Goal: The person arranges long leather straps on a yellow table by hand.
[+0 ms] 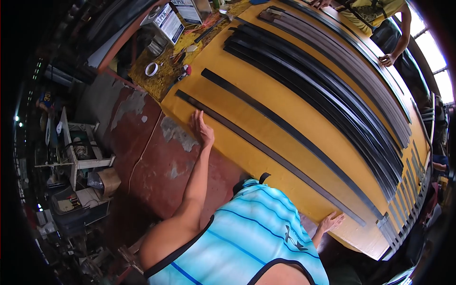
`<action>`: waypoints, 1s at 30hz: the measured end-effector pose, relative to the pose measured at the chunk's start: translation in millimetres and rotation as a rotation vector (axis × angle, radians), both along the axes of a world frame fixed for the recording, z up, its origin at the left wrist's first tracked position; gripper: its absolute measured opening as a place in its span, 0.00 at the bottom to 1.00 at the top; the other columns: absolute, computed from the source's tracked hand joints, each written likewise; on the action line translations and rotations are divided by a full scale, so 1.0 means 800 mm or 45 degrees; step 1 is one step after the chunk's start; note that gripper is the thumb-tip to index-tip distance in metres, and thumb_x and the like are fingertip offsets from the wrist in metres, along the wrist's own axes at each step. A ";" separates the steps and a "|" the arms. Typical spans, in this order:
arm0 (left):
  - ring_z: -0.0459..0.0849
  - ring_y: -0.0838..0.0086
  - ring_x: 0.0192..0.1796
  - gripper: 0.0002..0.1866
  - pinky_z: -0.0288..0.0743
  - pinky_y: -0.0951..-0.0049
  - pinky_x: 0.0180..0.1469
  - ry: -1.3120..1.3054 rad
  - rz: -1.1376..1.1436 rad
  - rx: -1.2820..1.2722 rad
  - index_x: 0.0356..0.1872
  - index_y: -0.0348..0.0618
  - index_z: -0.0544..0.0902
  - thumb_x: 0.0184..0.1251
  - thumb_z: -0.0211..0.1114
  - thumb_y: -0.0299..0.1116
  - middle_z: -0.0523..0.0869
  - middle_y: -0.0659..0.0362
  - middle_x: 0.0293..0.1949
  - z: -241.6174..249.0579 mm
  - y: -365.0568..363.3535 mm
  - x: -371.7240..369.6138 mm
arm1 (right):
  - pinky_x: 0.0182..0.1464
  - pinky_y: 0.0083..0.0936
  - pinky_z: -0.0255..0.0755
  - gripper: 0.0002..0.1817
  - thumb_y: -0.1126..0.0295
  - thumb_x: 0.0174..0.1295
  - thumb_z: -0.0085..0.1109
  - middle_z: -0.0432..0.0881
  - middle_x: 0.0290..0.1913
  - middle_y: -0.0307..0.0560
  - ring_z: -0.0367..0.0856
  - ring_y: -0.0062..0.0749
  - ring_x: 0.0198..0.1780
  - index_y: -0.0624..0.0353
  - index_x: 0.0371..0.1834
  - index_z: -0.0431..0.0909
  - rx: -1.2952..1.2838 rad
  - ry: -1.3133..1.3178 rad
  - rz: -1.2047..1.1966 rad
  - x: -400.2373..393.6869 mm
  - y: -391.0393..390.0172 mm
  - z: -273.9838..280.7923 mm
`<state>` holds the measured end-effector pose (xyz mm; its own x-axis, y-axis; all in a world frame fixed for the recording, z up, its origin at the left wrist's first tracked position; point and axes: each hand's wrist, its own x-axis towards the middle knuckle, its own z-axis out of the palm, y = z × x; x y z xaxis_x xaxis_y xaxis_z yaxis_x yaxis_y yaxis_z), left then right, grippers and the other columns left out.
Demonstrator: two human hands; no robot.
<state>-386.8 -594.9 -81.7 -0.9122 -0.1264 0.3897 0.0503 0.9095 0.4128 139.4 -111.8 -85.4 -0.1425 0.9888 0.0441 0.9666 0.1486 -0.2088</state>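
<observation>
A long, narrow dark brown strip [266, 150] lies along the near edge of the yellow table [228, 137]. Close to its left end, my left hand [203, 129] is at the table edge, fingers stretched out and fingertips right by the strip. Toward the other end, my right hand [331, 221] rests at the edge with its fingers extended and apart, near the strip's side. Neither hand holds anything. Farther in, a second, black strip [280, 126] runs roughly parallel to the brown one.
Stacks of black strips [318, 99] and brownish strips [342, 61] cover the middle and far side. Short grey strips [409, 178] line the right end. Cans [164, 23] and a tape roll [151, 69] stand at the left. Across the table is another person [368, 16].
</observation>
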 end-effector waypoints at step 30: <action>0.85 0.46 0.59 0.18 0.78 0.53 0.63 0.489 -0.233 -0.212 0.56 0.39 0.83 0.72 0.48 0.19 0.85 0.42 0.58 -0.041 -0.045 -0.060 | 0.83 0.44 0.42 0.37 0.49 0.71 0.54 0.57 0.83 0.48 0.54 0.46 0.83 0.51 0.81 0.62 0.315 0.173 -0.294 -0.074 -0.058 0.032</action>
